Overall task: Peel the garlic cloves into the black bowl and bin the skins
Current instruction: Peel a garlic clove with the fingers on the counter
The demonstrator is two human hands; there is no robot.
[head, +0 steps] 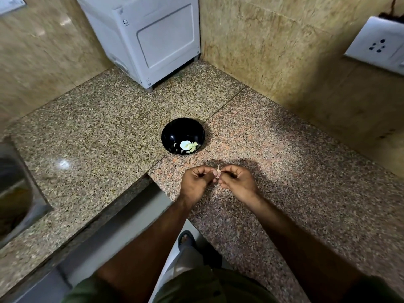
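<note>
Item count, countertop view
Hands: two. Black bowl [183,136]: one. Held garlic clove [218,172]: one. White appliance [148,38]: one. Wall socket [377,45]: one.

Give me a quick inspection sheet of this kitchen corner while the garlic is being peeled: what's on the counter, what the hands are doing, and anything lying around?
Surface: speckled granite counter, an L-shape with a seam running across it.
Job's things: black bowl on the counter, pale peeled cloves inside; one garlic clove held over the counter nearer the person than the bowl.
Clutter: nothing seen.
Hands: left hand and right hand both pinch the clove between them, fingers curled.
Cables: nothing seen.
Surroundings: white appliance in the corner, wall socket on the right wall, steel sink at the left edge. No bin in view.
</note>
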